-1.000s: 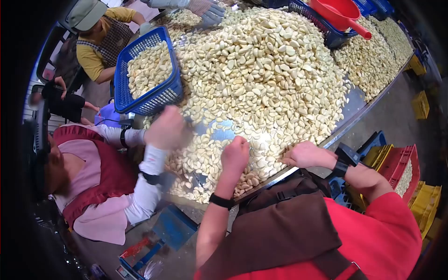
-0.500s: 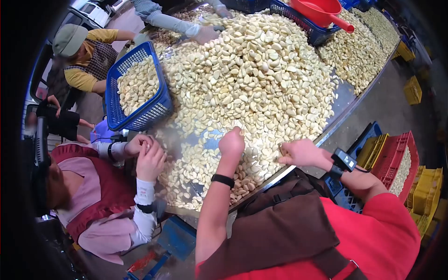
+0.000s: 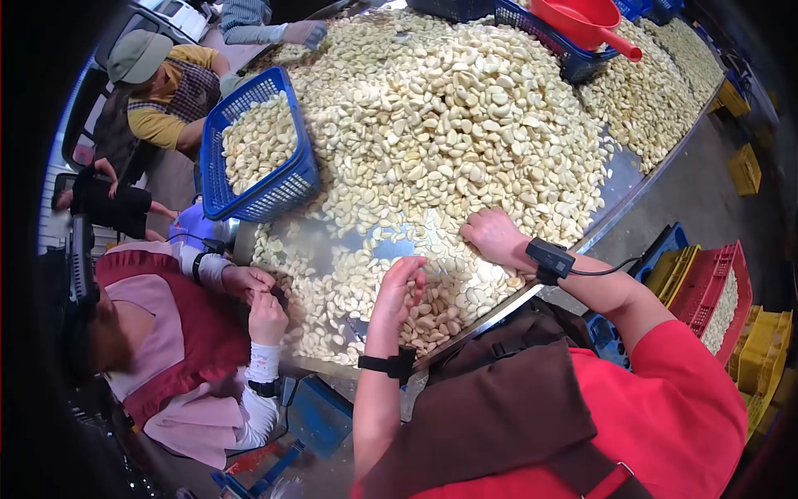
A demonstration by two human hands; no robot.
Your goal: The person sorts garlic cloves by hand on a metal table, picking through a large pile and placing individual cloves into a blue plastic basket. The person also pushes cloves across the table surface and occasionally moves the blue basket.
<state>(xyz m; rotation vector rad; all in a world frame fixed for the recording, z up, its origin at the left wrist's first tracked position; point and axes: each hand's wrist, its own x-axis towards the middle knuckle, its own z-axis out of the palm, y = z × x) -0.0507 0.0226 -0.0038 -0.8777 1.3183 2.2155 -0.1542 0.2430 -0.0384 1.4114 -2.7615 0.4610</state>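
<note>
Pale garlic cloves point(image 3: 465, 125) are heaped high on a metal table, thinning to a loose scatter near me. My left hand point(image 3: 401, 289) hovers over the near scatter, palm turned to the right. Its fingers are loosely curled and apart, and I see nothing in them. Below it lies a patch of browner cloves point(image 3: 434, 318). My right hand point(image 3: 496, 236) is palm down at the front foot of the heap, touching cloves. Those fingers bend downward and their tips are hidden, so whether they hold a clove does not show.
A blue basket point(image 3: 309, 176) of cloves stands at the left. Beside me a co-worker's hands point(image 3: 259, 298) meet over the table edge; other people work beyond. A red scoop point(image 3: 582, 25) lies on a far basket. Red and yellow crates point(image 3: 706, 291) stand at my right.
My right hand has moved forward and left to the heap. My left hand has come back toward me and its fingers have loosened. A far gloved hand has drawn back from the cloves.
</note>
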